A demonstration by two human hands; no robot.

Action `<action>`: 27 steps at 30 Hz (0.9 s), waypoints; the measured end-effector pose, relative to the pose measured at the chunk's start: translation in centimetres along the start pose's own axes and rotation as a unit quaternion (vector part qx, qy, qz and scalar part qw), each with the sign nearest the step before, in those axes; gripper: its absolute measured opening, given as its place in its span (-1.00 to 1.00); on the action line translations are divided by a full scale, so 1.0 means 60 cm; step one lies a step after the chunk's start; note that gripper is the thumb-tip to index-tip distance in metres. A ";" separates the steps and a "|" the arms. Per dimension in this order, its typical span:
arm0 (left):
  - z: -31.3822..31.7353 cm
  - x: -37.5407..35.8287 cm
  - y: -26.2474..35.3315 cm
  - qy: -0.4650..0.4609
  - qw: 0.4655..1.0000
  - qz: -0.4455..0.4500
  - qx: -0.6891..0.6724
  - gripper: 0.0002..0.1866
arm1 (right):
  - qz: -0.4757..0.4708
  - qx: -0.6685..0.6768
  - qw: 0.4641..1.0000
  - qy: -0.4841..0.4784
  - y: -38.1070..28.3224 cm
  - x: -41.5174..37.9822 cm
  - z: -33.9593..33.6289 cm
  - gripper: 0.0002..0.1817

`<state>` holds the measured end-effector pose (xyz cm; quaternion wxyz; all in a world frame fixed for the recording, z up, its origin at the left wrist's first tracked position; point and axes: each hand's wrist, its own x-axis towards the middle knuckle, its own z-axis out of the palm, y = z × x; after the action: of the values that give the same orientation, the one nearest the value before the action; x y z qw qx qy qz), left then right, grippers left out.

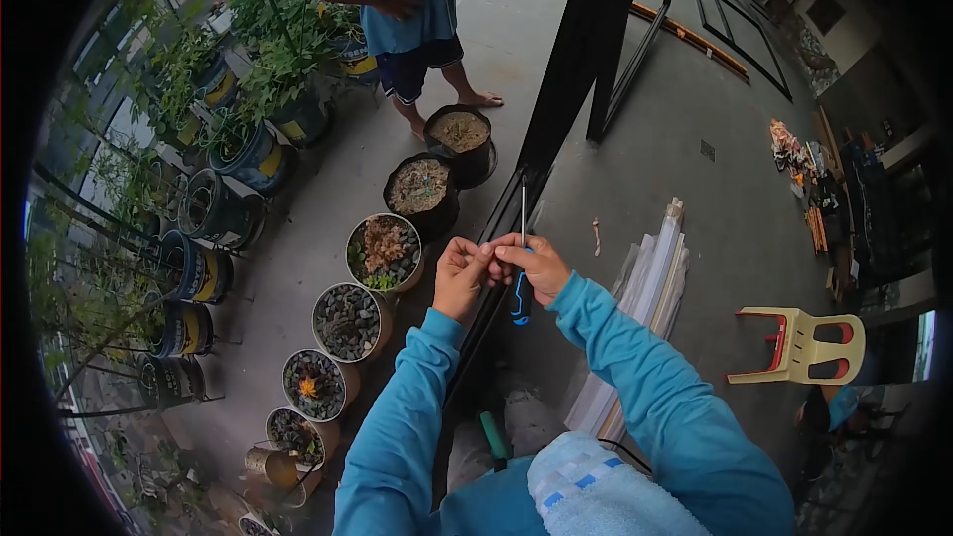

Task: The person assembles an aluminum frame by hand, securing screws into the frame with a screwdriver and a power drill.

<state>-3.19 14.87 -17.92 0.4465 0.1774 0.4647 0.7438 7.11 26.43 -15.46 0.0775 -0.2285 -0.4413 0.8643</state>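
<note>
My right hand (539, 270) is closed around a screwdriver (521, 300) with a blue and black handle, its thin shaft pointing up and away from me. The thumb and forefinger of my left hand (463, 276) are pinched together and meet the right fingertips. Whatever small thing sits between the fingertips, I cannot tell. Both hands are held over a long black metal frame (541, 154) that runs diagonally from the upper right down towards my body.
Potted succulents (347, 322) line the left side, with leafy plants in buckets (250, 155) beyond. A barefoot person (412, 10) stands ahead. Plastic-wrapped white strips (645, 288) lie right of the frame, near a yellow and red stool (814, 347). More black frames (740, 35) are on the floor.
</note>
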 end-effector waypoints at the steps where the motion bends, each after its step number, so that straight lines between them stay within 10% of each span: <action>1: 0.001 0.016 -0.009 0.010 1.000 -0.008 -0.017 -0.77 | -0.013 -0.005 1.000 0.012 0.001 0.011 -0.008 -0.84; 6: 0.007 0.072 -0.067 0.037 0.997 -0.052 -0.036 -0.76 | -0.026 -0.002 0.999 0.032 0.024 0.090 -0.081 -0.82; 9: 0.008 0.079 -0.126 0.044 0.958 0.005 0.282 -0.64 | -0.056 0.070 0.988 0.126 0.040 0.144 -0.128 -0.86; 13: -0.012 0.067 -0.148 -0.014 0.982 0.002 0.188 -0.61 | 0.007 0.043 0.990 0.132 0.051 0.153 -0.136 -0.88; 16: -0.049 0.014 -0.112 -0.050 0.986 -0.087 0.130 -0.66 | -0.114 0.072 0.968 0.210 -0.023 0.157 -0.190 -0.92; 18: -0.088 -0.022 -0.106 -0.031 0.984 -0.106 0.140 -0.69 | -0.205 0.062 0.976 0.032 -0.160 0.105 -0.120 -0.89; 20: -0.111 -0.063 -0.105 0.003 0.981 -0.133 0.144 -0.73 | -0.266 0.142 0.868 -0.395 -0.268 0.055 -0.035 -0.86; 27: -0.126 -0.120 -0.092 0.157 0.970 -0.148 0.111 -0.79 | -0.233 0.111 0.827 -0.499 -0.422 -0.042 0.124 -0.91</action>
<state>-1.71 5.82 -25.37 0.4509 0.0361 0.6296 0.6316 4.19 35.35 9.35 0.0704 0.3538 -0.3606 0.8602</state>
